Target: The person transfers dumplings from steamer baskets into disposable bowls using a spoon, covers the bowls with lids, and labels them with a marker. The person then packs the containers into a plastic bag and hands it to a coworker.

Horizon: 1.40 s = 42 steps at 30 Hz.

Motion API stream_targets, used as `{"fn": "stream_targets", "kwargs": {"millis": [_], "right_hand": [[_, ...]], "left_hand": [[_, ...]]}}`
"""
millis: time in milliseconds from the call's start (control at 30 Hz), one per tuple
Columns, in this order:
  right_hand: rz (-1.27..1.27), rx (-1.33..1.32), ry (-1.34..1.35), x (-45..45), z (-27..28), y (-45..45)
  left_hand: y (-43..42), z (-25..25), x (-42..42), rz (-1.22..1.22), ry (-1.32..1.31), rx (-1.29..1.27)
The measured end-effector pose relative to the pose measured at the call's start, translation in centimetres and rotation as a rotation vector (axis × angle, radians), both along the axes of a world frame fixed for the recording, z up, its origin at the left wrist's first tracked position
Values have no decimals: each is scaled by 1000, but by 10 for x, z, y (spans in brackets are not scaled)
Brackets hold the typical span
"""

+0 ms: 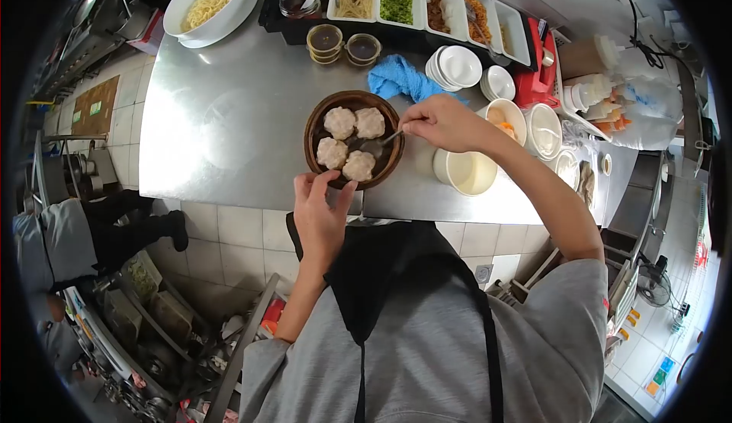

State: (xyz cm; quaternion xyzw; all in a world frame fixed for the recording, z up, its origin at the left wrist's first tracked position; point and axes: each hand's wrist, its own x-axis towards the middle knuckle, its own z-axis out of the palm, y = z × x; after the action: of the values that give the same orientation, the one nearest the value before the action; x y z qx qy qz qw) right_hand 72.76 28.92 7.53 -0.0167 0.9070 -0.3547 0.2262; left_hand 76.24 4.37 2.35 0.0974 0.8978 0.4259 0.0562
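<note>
A round brown steamer basket [312, 145] stands near the front edge of the metal counter. It holds several pale dumplings [339, 122]. My right hand [438, 122] is closed on the handle of a metal spoon [373, 147], whose bowl rests among the dumplings on the right side. At the basket's front left rim is my left hand [322, 208], with its fingers apart and the fingertips touching the rim beside the nearest dumpling.
Behind the basket lie a blue cloth [400, 77], sauce cups [325, 39] and a row of topping trays [396, 0]. A noodle bowl [183, 3] is back left. White tubs [465, 173] stand right. Another person [57, 240] is at far left.
</note>
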Motion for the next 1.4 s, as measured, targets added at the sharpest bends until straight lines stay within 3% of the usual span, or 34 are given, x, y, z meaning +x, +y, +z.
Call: {"fn": "stream_targets", "kwargs": {"millis": [33,133,333,533,700,800,900,1000,1133,1233,1300,1400], "right_hand": [[-56,-128,-93,1,-13,2],[-78,-162,-108,6,-21,-7],[-240,-196,56,30,-9,-9],[-340,-322,106,34,-3,4],[-278,-292,394,44,8,26],[-298,-199,338,81,33,59],[-411,9,37,121,38,80],[-238,257,521,142,10,75],[-243,469,624,147,28,67],[-300,203,682,135,39,46],[-286,14,737,117,34,18],[-265,90,581,79,-1,-21]], "left_hand": [[0,0,0,-18,-14,4],[2,3,-1,20,-22,37],[8,-5,-4,-1,155,105],[27,23,-9,14,20,239],[43,39,-14,-50,272,153],[73,45,8,-162,308,199],[109,23,32,-295,344,141],[130,2,50,-347,264,4],[118,14,47,-241,310,64],[68,21,28,-38,326,24],[32,30,14,218,167,-112],[1,20,-8,165,60,-149]]}}
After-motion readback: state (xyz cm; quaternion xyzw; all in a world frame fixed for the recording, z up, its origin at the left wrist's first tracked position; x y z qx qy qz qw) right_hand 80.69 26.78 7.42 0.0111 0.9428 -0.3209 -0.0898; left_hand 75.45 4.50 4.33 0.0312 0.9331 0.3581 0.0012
